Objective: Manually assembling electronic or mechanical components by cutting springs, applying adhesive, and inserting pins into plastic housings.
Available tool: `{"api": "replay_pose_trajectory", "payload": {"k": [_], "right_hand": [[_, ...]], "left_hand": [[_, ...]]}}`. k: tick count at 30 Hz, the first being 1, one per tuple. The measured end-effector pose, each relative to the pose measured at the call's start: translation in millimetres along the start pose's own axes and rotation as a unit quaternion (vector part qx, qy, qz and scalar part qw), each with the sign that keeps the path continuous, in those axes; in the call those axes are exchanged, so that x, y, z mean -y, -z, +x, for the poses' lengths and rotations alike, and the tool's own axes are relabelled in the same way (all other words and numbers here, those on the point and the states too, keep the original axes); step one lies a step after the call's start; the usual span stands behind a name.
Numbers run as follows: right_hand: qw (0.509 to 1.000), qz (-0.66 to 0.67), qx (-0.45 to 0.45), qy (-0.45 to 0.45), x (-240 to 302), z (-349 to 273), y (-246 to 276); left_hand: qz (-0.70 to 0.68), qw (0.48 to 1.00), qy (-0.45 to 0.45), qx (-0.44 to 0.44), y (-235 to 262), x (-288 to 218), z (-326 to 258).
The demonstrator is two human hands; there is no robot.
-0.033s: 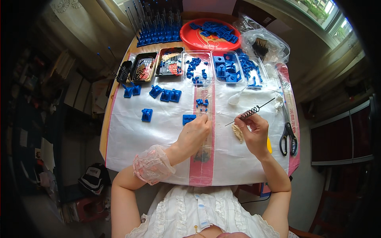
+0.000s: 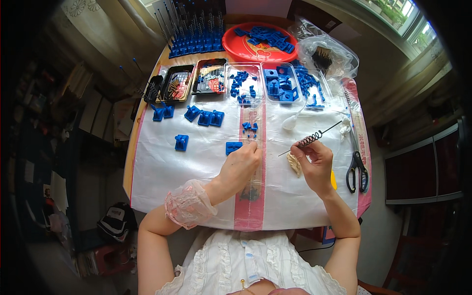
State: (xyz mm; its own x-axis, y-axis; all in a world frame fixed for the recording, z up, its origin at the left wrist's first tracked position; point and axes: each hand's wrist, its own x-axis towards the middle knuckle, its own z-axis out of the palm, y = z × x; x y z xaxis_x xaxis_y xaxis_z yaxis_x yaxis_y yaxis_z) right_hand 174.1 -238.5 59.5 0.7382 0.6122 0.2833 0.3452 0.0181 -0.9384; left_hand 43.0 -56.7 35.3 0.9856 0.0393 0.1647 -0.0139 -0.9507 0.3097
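Note:
My right hand (image 2: 315,161) pinches a thin dark rod with a black coil spring (image 2: 310,139) around it. The rod slants up to the right, both ends sticking out past the fingers. My left hand (image 2: 243,163) is closed, fingertips pinched together just beside a blue plastic block (image 2: 233,147). Whatever lies between those fingertips, if anything, is hidden. Small blue plastic pieces (image 2: 250,129) lie right beyond the left hand. A crumpled cream-coloured scrap (image 2: 294,165) sits beside the right hand, and a white teardrop-shaped object (image 2: 290,123) lies farther off.
Several blue assembled parts (image 2: 205,117) stand at left. Behind them are black trays (image 2: 178,83), clear boxes of blue parts (image 2: 244,98), a red basin (image 2: 231,46) and upright rods on blue bases (image 2: 196,46). Black-handled scissors (image 2: 356,172) lie at right, near a plastic bag (image 2: 339,54).

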Motion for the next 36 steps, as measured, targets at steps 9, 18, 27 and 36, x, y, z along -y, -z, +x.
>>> {"api": "replay_pose_trajectory", "payload": {"k": [9, 18, 27, 36], "right_hand": [[0.993, 0.109, -0.012, -0.031, 6, -8, 7], [0.990, 0.141, 0.005, -0.018, 14, -17, 1], [0.990, 0.137, 0.026, 0.011, 16, -20, -1], [0.989, 0.143, 0.027, 0.026, 18, -22, -3]], "left_hand": [[-0.387, 0.919, 0.076, 0.003, -5, 0, -6], [-0.635, 0.758, 0.133, 0.060, -17, 7, -11], [-0.669, 0.731, 0.118, 0.069, -19, 11, -11], [-0.677, 0.725, 0.101, 0.076, -17, 11, -10]]}}
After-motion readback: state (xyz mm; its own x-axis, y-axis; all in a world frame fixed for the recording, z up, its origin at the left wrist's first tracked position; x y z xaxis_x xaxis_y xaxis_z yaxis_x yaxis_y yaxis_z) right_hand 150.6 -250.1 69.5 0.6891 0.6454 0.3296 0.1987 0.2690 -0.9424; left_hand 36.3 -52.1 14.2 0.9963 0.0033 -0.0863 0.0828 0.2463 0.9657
